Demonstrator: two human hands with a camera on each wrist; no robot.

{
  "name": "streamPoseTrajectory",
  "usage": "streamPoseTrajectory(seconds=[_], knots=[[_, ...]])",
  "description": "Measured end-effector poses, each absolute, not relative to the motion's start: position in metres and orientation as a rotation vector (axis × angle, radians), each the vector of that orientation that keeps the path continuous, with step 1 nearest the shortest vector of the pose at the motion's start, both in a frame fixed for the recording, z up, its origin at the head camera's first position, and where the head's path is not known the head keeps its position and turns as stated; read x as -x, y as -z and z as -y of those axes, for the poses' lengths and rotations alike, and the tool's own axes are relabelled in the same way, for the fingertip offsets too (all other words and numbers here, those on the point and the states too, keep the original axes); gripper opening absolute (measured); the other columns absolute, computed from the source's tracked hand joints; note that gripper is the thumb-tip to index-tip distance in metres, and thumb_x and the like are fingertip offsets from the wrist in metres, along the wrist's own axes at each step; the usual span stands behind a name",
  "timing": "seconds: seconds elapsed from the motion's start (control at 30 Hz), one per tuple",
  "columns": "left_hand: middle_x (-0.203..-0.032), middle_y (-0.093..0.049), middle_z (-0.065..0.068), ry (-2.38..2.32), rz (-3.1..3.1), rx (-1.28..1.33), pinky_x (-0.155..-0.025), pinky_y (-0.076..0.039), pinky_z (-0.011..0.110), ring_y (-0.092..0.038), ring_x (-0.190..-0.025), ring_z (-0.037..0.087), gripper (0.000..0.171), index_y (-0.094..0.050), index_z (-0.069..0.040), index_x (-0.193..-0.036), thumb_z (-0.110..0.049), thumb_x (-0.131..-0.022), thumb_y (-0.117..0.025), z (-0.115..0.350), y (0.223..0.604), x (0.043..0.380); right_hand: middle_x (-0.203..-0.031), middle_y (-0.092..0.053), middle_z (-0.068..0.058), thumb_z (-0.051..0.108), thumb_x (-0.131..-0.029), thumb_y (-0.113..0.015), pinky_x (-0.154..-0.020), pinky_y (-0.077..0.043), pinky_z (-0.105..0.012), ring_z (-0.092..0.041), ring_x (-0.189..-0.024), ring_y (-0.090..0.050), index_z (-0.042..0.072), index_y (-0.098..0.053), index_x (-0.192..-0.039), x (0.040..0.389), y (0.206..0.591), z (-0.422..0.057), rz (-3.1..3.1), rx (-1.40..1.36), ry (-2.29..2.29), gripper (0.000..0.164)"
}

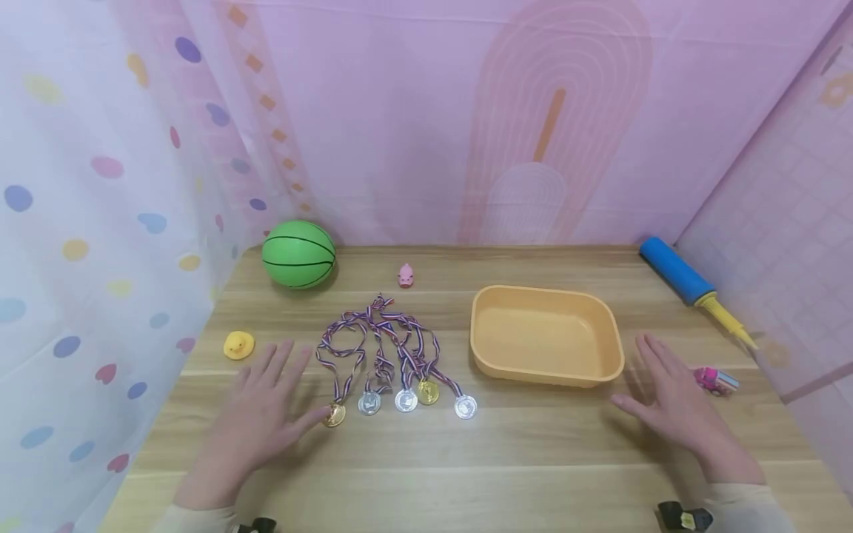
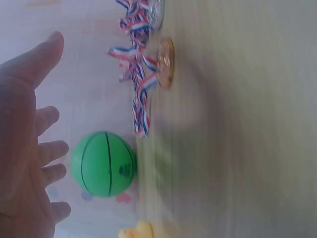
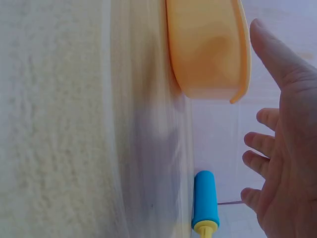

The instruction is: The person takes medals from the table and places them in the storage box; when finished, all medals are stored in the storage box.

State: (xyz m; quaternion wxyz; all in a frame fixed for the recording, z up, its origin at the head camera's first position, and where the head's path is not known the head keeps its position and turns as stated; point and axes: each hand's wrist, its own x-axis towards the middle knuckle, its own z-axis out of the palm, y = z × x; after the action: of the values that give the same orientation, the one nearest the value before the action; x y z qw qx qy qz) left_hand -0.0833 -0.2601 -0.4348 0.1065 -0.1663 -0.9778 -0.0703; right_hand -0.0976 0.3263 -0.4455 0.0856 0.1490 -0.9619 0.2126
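My left hand (image 1: 260, 414) is held over the table with fingers straight and spread, its thumb tip overlapping a gold medal (image 1: 335, 415) in the head view. Several gold and silver medals lie in a row beside it, among them a silver medal (image 1: 466, 406) at the right end. Their striped red, white and blue ribbons (image 1: 380, 333) are tangled behind them. To the right stands an orange plastic basin (image 1: 546, 377) with nothing in it. Just right of the basin, my right hand (image 1: 680, 407) hovers with straight fingers and thumb apart, holding nothing.
A green ball (image 1: 298, 255) sits at the back left, a yellow rubber duck (image 1: 238, 345) in front of it. The small pink pig toy (image 1: 406, 276) stands behind the ribbons. At the right edge lie a blue and yellow hand pump (image 1: 680, 274) and a pink toy car (image 1: 716, 380).
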Motion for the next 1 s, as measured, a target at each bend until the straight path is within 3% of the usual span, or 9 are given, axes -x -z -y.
streamPoseTrajectory(seconds=[0.23,0.43,0.57,0.67,0.73,0.83,1.0], knots=[[-0.156,-0.019,0.02,0.273,2.904,0.6,-0.11,-0.019,0.059,-0.017,-0.142,0.041,0.091,-0.025,-0.011,-0.152,-0.061,-0.084,-0.061,0.212,0.427,0.099,-0.148,-0.027,-0.032,0.033,-0.091,-0.066,-0.098,-0.024,-0.071,-0.053,-0.132,-0.026,0.002,-0.023,-0.15,0.108,0.439,-0.325,2.883,-0.325,-0.93,0.079],[-0.154,-0.027,0.017,0.44,2.848,0.744,-0.11,-0.024,0.053,-0.025,-0.141,0.036,0.081,-0.029,-0.011,-0.15,-0.052,-0.088,-0.061,0.147,0.427,0.112,-0.139,-0.043,-0.03,0.027,-0.097,-0.058,-0.093,-0.038,-0.064,-0.048,-0.121,-0.044,-0.002,-0.037,-0.143,0.125,0.439,-0.322,2.79,-0.239,-1.134,0.059],[-0.153,-0.029,0.014,0.549,2.842,0.794,-0.108,-0.029,0.052,-0.029,-0.139,0.033,0.076,-0.033,-0.011,-0.149,-0.051,-0.09,-0.059,0.105,0.431,0.12,-0.132,-0.052,-0.026,0.023,-0.096,-0.06,-0.087,-0.052,-0.032,-0.039,-0.112,-0.054,-0.004,-0.047,-0.136,0.134,0.446,-0.32,2.718,-0.227,-1.177,0.049],[-0.156,-0.024,0.012,0.612,2.884,0.809,-0.107,-0.03,0.052,-0.027,-0.14,0.031,0.075,-0.028,-0.015,-0.151,-0.053,-0.092,-0.055,0.078,0.436,0.126,-0.129,-0.054,-0.024,0.024,-0.096,-0.06,-0.079,-0.045,-0.008,-0.032,-0.108,-0.055,-0.003,-0.051,-0.133,0.139,0.451,-0.318,2.7,-0.199,-1.214,0.046],[-0.157,-0.022,0.014,0.645,2.889,0.846,-0.108,-0.029,0.051,-0.026,-0.141,0.032,0.076,-0.025,-0.014,-0.152,-0.054,-0.093,-0.052,0.064,0.44,0.131,-0.13,-0.053,-0.024,0.025,-0.097,-0.059,-0.078,-0.041,-0.003,-0.031,-0.108,-0.054,-0.003,-0.052,-0.133,0.141,0.454,-0.317,2.699,-0.169,-1.249,0.046],[-0.156,-0.022,0.015,0.628,2.87,0.885,-0.109,-0.029,0.049,-0.026,-0.141,0.031,0.076,-0.025,-0.012,-0.152,-0.054,-0.094,-0.049,0.05,0.447,0.136,-0.132,-0.052,-0.024,0.028,-0.097,-0.058,-0.08,-0.044,-0.007,-0.034,-0.109,-0.055,-0.001,-0.051,-0.134,0.143,0.455,-0.316,2.714,-0.115,-1.285,0.048],[-0.153,-0.028,0.018,0.552,2.804,0.892,-0.11,-0.029,0.046,-0.029,-0.14,0.031,0.068,-0.037,-0.005,-0.146,-0.049,-0.096,-0.049,0.046,0.454,0.138,-0.133,-0.052,-0.026,0.034,-0.096,-0.059,-0.084,-0.053,-0.04,-0.043,-0.107,-0.059,0.003,-0.05,-0.137,0.146,0.457,-0.313,2.748,-0.043,-1.295,0.052]])
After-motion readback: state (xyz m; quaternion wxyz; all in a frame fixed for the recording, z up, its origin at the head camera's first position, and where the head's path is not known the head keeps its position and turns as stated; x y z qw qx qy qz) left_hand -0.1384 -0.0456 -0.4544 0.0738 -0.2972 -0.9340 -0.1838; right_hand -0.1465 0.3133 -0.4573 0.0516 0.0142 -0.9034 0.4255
